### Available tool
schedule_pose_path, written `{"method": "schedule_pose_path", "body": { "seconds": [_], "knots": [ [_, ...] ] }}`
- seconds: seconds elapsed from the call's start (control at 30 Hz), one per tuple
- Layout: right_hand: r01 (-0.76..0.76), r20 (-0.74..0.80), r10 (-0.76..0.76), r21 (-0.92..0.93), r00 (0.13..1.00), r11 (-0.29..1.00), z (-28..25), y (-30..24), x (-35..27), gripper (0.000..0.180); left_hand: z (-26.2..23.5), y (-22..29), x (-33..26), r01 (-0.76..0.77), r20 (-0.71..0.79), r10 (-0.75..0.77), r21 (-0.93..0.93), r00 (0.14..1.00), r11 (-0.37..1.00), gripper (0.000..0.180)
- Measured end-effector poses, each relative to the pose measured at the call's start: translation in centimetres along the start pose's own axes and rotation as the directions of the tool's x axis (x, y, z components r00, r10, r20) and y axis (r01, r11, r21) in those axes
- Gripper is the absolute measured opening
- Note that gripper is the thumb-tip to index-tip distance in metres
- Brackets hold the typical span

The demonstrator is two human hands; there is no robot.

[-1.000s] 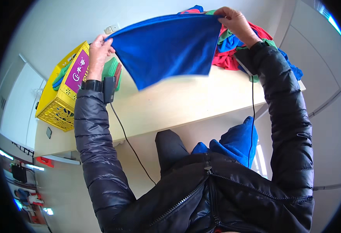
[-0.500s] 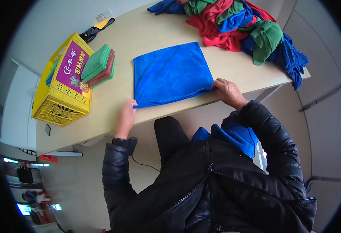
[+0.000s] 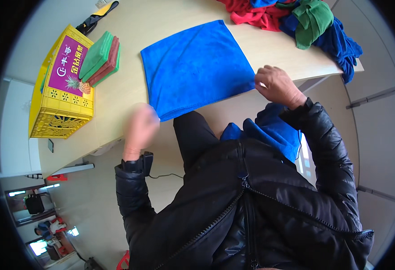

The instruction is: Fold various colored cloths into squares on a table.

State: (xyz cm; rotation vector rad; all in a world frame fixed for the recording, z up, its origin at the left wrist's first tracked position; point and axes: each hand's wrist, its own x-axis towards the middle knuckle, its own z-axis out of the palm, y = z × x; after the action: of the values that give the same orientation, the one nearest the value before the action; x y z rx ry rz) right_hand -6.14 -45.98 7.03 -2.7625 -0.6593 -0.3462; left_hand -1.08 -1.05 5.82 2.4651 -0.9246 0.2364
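A blue microfibre towel [image 3: 197, 67] lies spread on the table, its near edge drawn straight between my hands and reaching over the table's front edge. At its near left corner, my left hand [image 3: 142, 126] is closed on the fabric, though motion smears the fingers. My right hand [image 3: 278, 85] pinches the near right corner between thumb and fingers. More blue cloth [image 3: 274, 132] rests beside my lap.
Left on the table [image 3: 125, 58] stands a yellow plastic crate [image 3: 62, 105], with folded green and brown towels [image 3: 99, 60] against it. A phone-like object [image 3: 50, 145] lies near the crate. Crumpled red, green and blue towels [image 3: 314, 22] are heaped at the far right.
The towel's near edge has come toward me, past the table edge, and looks stretched between my hands. My hands are slightly farther apart. The whole view has shifted, with the table higher in it.
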Motion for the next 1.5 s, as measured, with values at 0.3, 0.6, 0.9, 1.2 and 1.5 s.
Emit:
{"method": "schedule_pose_path", "body": {
  "seconds": [0.3,0.6,0.9,1.2,1.5],
  "knots": [
    [0.203,-0.097,-0.196,0.072,0.976,0.976,7.4,-6.4,8.3,0.037,0.0,-1.1,6.9,0.048,-0.055,-0.063,-0.237,0.996,0.970,0.006],
    [0.292,0.006,-0.296,0.150,0.955,0.945,11.4,-10.9,9.7,0.053,1.5,3.2,4.0,-0.057,0.086,0.049,0.097,0.995,0.994,0.018],
    [0.304,-0.082,-0.294,0.155,0.952,0.940,11.8,-10.9,10.1,0.018,2.6,1.9,2.4,-0.032,-0.013,0.033,0.059,0.999,0.998,0.016],
    [0.228,0.034,-0.245,0.259,0.969,0.938,9.0,-10.8,9.8,0.026,1.3,-8.6,13.3,0.008,-0.204,0.015,0.113,0.979,0.994,0.010],
    [0.283,0.072,-0.282,0.003,0.957,0.959,11.7,-10.5,9.0,0.064,4.5,-16.5,21.1,0.054,-0.120,0.007,0.494,0.993,0.868,0.007]
  ]
}}
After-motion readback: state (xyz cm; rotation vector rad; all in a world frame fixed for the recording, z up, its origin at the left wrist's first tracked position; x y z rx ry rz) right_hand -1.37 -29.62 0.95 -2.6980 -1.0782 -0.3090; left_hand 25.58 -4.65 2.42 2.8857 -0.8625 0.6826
